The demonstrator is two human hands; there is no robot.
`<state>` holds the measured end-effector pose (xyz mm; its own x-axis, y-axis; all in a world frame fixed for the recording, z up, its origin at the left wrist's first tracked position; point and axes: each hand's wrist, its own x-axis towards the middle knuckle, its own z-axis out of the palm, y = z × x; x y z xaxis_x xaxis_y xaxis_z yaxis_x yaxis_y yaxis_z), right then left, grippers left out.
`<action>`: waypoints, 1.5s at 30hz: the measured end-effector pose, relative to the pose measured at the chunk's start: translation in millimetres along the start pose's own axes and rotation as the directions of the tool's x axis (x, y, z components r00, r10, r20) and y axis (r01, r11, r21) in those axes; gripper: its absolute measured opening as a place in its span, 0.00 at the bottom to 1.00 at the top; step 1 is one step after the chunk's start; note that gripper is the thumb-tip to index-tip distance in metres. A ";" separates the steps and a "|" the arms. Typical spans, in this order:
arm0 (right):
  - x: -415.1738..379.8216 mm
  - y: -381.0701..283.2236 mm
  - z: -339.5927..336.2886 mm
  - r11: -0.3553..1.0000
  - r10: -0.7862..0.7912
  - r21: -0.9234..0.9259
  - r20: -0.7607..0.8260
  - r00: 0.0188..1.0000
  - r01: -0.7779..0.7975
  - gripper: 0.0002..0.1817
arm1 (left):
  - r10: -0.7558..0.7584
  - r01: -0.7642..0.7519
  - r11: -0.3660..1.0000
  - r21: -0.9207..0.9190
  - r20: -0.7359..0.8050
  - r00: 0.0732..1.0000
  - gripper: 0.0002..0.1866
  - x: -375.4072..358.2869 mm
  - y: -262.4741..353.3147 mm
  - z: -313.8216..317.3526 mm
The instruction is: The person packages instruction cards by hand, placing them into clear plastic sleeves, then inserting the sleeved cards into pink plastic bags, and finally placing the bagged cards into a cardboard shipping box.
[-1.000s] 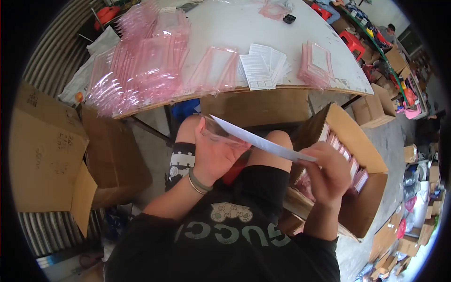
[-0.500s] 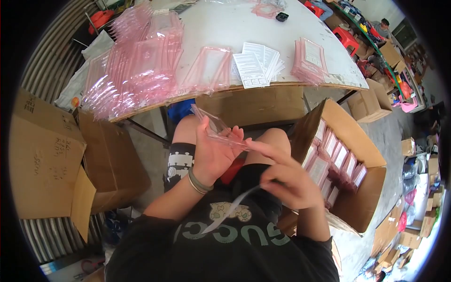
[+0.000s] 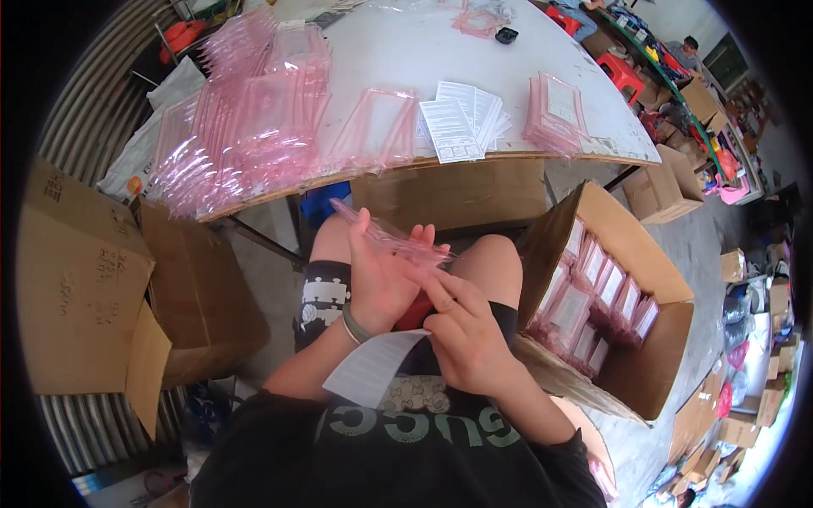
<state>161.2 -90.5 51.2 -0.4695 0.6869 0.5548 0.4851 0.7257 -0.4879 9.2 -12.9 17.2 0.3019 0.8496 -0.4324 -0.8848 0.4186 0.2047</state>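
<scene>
A clear pink plastic pouch point(image 3: 394, 240) rests tilted across my left hand point(image 3: 378, 284), held between the thumb and fingers with the palm turned up. My right hand point(image 3: 464, 330) pinches a printed paper leaflet point(image 3: 373, 370) by one corner, and the sheet hangs to the left over my shirt and left wrist. Fingertips of the right hand reach to the near end of the pouch, close to the left palm. On the table edge ahead lie more printed leaflets point(image 3: 451, 129) in a fanned pile, beside a few flat pink pouches point(image 3: 378, 127).
Large stacks of pink pouches point(image 3: 254, 118) cover the left of the white table point(image 3: 381, 42). A smaller stack point(image 3: 556, 110) sits at its right. An open carton point(image 3: 665, 356) with filled pouches stands to my right, and brown cartons point(image 3: 80, 279) stand at left.
My right hand has moved left and down, bringing the leaflet round so its printed face shows. The pouch in my left hand has tipped flatter.
</scene>
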 end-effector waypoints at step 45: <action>11.0 30.3 -44.4 0.844 0.142 0.497 0.158 0.977 -0.203 0.09 | -0.136 0.111 0.986 0.123 0.211 0.968 0.42 2.0 -2.4 -27.8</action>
<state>203.5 -62.8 72.4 -0.5065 0.7806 0.3661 0.1385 0.4928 -0.8591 2.0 -21.1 -8.6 0.4870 0.8334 -0.2614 -0.7952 0.5469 0.2619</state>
